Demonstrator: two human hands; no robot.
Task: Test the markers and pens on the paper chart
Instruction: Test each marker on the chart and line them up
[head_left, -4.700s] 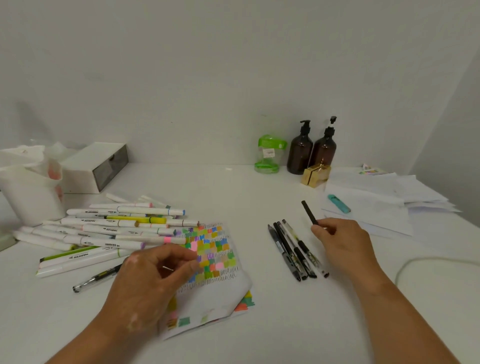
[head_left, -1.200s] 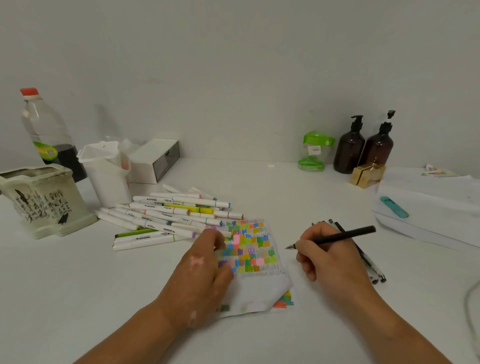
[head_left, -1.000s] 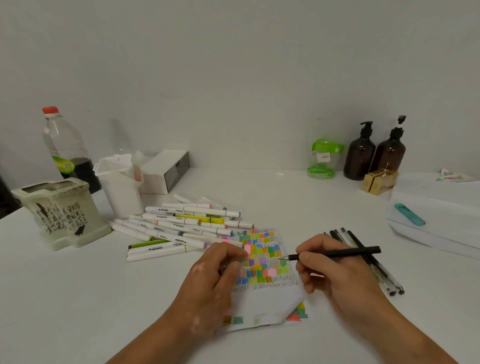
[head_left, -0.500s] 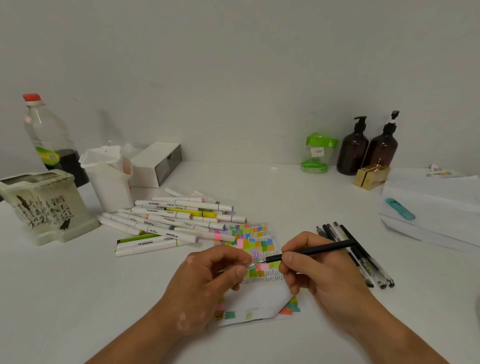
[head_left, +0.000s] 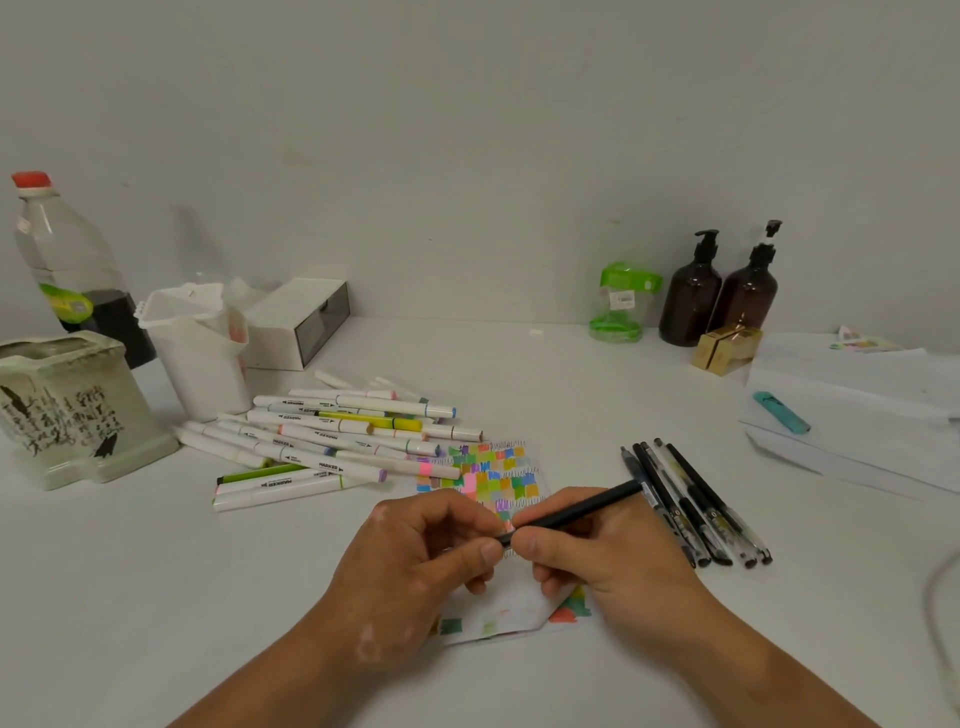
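Your white table (head_left: 156, 597) has one stack of white paper sheets (head_left: 857, 431) at its right edge, with one teal cap-shaped piece (head_left: 782, 413) lying on top. On the left stand one glazed ceramic pot (head_left: 67, 410) with black brush lettering, one clear plastic bottle (head_left: 67, 270) with a red cap, one white plastic holder (head_left: 200, 348) and one white box (head_left: 301, 322). Along the wall are two brown pump bottles (head_left: 691, 296), one clear jar (head_left: 621, 304) with a green lid and one small gold box (head_left: 724, 348).

The pile of markers (head_left: 332, 441) lies left of centre. They are white round barrels with coloured bands, more than a dozen, too overlapped for an exact count. The one paper chart (head_left: 488, 473) lies flat just right of the pile, covered in small coloured squares, its near right corner folded over. About five loose pens (head_left: 691, 499) lie side by side to the right of the chart.

Both your hands hover over the near half of the chart. Your right hand (head_left: 613, 551) grips one slim black pen (head_left: 576, 512), its fingers curled round the barrel. Your left hand (head_left: 415, 561) pinches the pen's front end between thumb and forefinger, which hides the tip.
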